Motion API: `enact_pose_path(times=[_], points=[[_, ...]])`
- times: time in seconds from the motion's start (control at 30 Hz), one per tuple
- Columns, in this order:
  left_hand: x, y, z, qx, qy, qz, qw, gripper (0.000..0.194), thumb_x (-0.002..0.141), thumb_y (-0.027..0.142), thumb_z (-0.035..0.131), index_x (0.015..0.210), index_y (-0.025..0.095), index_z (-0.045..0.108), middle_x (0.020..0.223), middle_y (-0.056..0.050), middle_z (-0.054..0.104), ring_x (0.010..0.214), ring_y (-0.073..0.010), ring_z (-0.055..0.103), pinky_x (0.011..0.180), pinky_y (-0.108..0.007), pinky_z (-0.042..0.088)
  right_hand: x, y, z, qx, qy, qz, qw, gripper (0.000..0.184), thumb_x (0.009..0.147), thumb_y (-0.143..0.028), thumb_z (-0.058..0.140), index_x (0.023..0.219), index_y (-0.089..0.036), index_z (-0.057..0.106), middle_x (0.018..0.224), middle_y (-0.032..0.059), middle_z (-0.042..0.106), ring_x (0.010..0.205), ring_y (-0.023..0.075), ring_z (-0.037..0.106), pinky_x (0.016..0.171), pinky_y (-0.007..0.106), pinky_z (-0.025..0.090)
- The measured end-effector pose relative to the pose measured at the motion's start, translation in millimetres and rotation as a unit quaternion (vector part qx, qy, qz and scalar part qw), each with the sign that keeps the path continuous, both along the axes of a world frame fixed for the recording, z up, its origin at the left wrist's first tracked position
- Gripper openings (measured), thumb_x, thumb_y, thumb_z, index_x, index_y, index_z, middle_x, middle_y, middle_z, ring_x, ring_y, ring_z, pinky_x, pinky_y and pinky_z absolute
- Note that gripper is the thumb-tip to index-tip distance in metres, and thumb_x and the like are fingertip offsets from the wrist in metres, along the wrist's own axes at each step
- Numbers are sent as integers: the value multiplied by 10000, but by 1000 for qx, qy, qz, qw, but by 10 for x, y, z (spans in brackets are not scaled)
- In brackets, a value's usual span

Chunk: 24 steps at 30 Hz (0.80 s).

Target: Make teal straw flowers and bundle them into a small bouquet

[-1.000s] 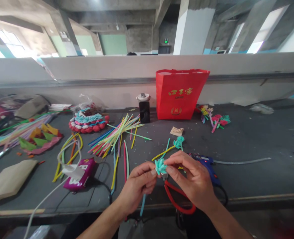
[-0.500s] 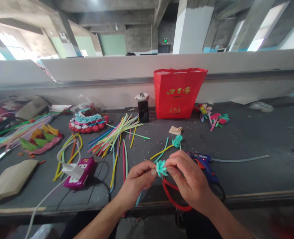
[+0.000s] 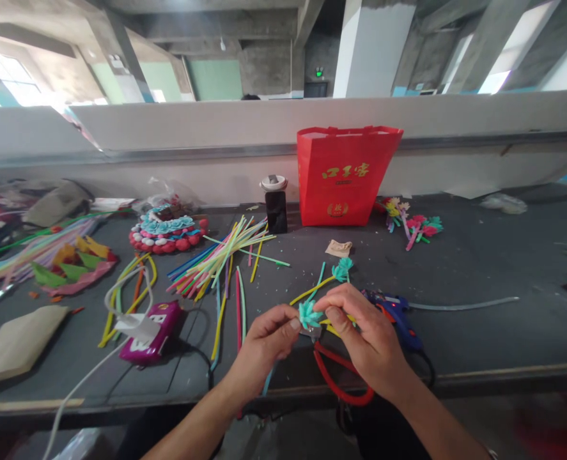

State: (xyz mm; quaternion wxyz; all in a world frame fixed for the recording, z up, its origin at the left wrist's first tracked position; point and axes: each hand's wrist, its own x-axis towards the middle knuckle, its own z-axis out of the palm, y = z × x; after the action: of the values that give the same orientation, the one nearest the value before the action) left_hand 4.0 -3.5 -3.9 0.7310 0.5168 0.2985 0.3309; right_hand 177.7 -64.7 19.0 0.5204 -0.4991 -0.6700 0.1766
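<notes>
Both of my hands meet over the front of the dark table (image 3: 479, 332). My left hand (image 3: 263, 350) pinches a small teal paper flower (image 3: 308, 314) from the left, and my right hand (image 3: 360, 338) pinches the same flower from the right, fingers curled. Below the flower lie red-handled scissors (image 3: 338, 383). A blue glue gun (image 3: 398, 314) lies just right of my right hand. A second teal flower on a yellow stem (image 3: 343, 269) rests on the table beyond my hands.
A red bag (image 3: 345, 176) and a black bottle (image 3: 276, 206) stand at the back wall. Coloured straws (image 3: 220, 259) fan across the middle. A purple device (image 3: 149, 326) with cords, a flower cake (image 3: 167, 231), brown paper (image 3: 15, 342) and small flowers (image 3: 415, 225) lie around.
My hands and the teal flower have shifted slightly up and away from me; the grip on the flower is unchanged.
</notes>
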Motion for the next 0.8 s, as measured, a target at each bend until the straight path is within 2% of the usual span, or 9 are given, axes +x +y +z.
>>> enact_pose_path(times=[0.2, 0.37, 0.57, 0.67, 0.8], points=[[6, -9, -3, 5, 7, 8, 1000, 233, 828, 385, 689, 794, 162, 628, 574, 65, 369, 516, -68, 265, 477, -205, 207, 6, 2, 14, 28, -26, -22, 999, 51, 938, -216, 584, 955, -242, 624, 934, 25, 587, 874, 166, 565, 771, 281, 455], [10, -22, -32, 35, 21, 14, 999, 251, 823, 399, 697, 807, 153, 654, 606, 53, 381, 542, -70, 276, 486, -211, 200, -20, -4, 6, 18, -30, -23, 999, 99, 954, -191, 529, 877, -218, 584, 882, 29, 557, 835, 168, 553, 736, 292, 449], [21, -36, -70, 63, 14, 22, 998, 233, 829, 379, 699, 843, 147, 690, 634, 40, 415, 572, -73, 303, 514, -217, 223, -40, -18, 8, 10, -48, -14, 999, 119, 970, -165, 461, 880, -197, 532, 876, 32, 524, 827, 162, 522, 730, 289, 431], [29, -45, -80, 51, 6, 17, 999, 231, 827, 375, 703, 836, 145, 684, 618, 43, 416, 562, -71, 303, 508, -218, 223, -39, -12, 4, 5, -52, -12, 999, 134, 978, -167, 440, 874, -197, 519, 873, 29, 518, 820, 158, 516, 728, 286, 427], [26, -50, -82, -11, -21, -1, 1000, 226, 825, 365, 702, 816, 144, 652, 568, 62, 375, 511, -60, 257, 476, -219, 181, -37, 17, -12, 6, -28, -19, 999, 148, 984, -188, 458, 863, -206, 542, 868, 14, 534, 815, 145, 533, 724, 263, 429]])
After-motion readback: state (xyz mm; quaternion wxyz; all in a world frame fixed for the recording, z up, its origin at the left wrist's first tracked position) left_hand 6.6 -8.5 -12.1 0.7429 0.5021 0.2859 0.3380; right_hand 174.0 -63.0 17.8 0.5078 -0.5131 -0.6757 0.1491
